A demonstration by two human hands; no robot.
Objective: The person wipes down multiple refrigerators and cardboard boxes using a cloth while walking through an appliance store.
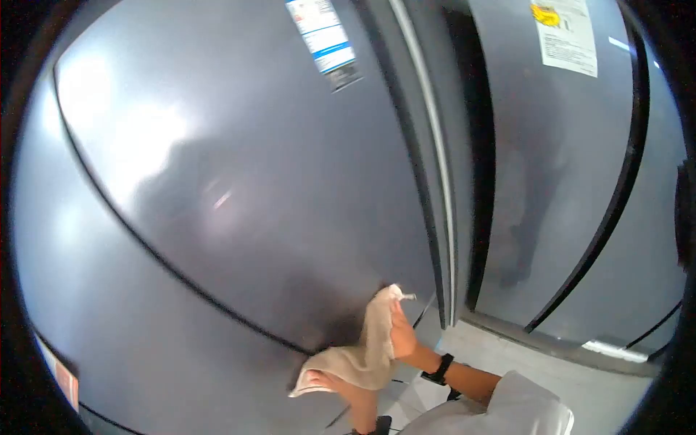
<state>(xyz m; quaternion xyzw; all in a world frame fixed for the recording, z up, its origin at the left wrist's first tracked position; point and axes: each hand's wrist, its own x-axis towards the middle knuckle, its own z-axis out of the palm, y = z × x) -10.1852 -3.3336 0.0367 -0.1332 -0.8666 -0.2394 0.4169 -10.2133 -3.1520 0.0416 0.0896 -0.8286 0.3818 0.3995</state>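
A beige cloth [375, 344] is spread against the glossy grey refrigerator door [290, 196], across the dark seam between its upper and lower panels. My left hand [324, 380] grips the cloth's lower left end, its fingers partly covered by the fabric. Higher up and to the right, my right hand [402, 335] is closed on the other side of the cloth, near the door's right edge. A black watch [438, 370] is on my right wrist.
A blue and white label [325, 40] is stuck high on the door. To the right, past a dark gap with a pale vertical strip [433, 123], stands another grey appliance [551, 196] bearing a white paper sheet [569, 47]. Light floor tiles [500, 355] show below.
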